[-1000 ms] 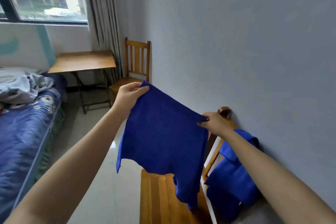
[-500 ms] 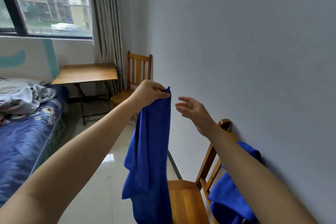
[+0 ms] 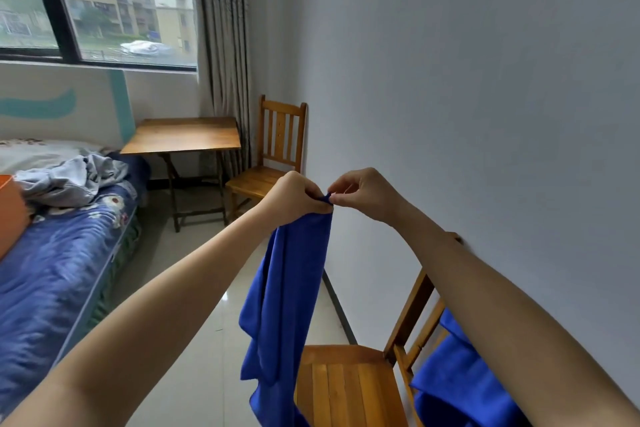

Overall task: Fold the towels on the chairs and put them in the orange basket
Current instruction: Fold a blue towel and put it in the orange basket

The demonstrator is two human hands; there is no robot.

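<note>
The left hand grips the top of the blue towel; the right hand, open and apart a moment ago, now pinches the same corner, so the towel hangs halved beside the near chair. A second towel drapes its back; the orange basket sits far left on the bed

Soft grey daylight came in through the window, room was evenly lit. Faint glare on the floor below it. Wide-angle bending at the edges, slightly soft overall.
</note>
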